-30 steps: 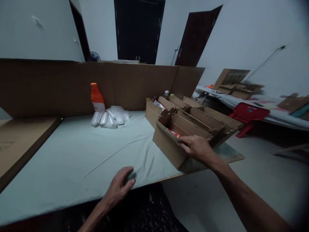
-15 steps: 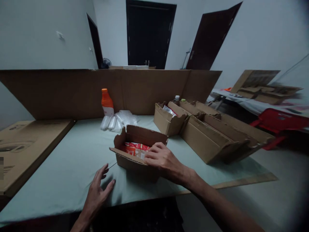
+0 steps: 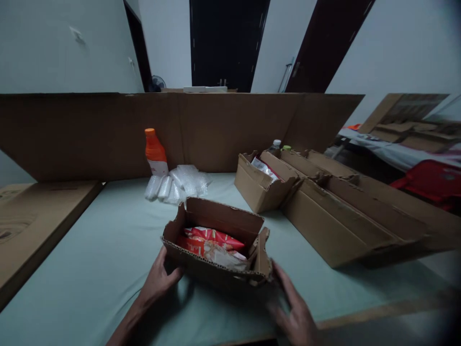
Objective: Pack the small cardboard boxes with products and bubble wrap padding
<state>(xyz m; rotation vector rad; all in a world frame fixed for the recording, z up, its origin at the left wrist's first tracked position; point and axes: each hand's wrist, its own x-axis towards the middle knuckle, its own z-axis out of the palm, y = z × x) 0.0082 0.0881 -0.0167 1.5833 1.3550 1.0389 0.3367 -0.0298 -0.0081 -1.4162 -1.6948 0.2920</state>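
Observation:
An open cardboard box (image 3: 219, 274) sits in front of me on the cloth-covered table. Inside it lie red printed snack packets (image 3: 216, 238), with a crumpled clear wrapper (image 3: 225, 257) at the near side. My left hand (image 3: 160, 278) grips the box's left end, its fingers around the corner and the thumb on the front. At the right end, my right hand (image 3: 291, 302) has its fingers against the wall; the thumb is blurred by motion.
An orange bottle (image 3: 155, 153) and bubble-wrap pieces (image 3: 176, 183) stand at the back. To the right are several open cardboard boxes (image 3: 334, 221), one with a silvery packet (image 3: 264, 168). A flat carton (image 3: 46, 226) lies left, and a cardboard panel (image 3: 223, 127) runs along the back.
My right hand has left the packets inside and moved to the box's right end. My left hand has come up to its left end. The view has shifted closer.

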